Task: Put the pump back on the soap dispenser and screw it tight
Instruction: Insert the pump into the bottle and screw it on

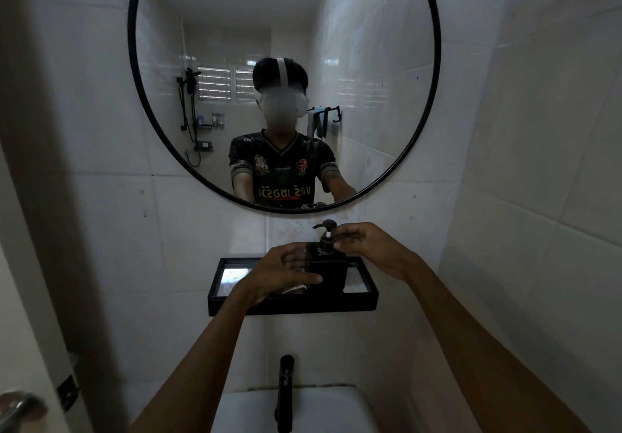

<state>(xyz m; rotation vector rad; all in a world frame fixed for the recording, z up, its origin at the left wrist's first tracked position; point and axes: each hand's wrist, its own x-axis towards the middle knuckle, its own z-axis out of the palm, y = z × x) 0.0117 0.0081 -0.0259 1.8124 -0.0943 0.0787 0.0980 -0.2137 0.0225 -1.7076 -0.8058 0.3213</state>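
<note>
A square black soap dispenser (331,269) stands upright on a black wall shelf (292,306) below the mirror. Its black pump (327,230) sits on top of the bottle neck, spout pointing left. My left hand (286,272) wraps the left side of the bottle and holds it. My right hand (367,246) comes in from the right, with its fingertips pinched on the pump's collar just under the head. The thread between collar and neck is hidden by my fingers.
The shelf has a mirrored floor and a raised rim. A round black-framed mirror (436,62) hangs above it and reflects a person. A black tap (285,392) rises from a white basin (303,409) below. A door edge and handle (20,409) stand at left.
</note>
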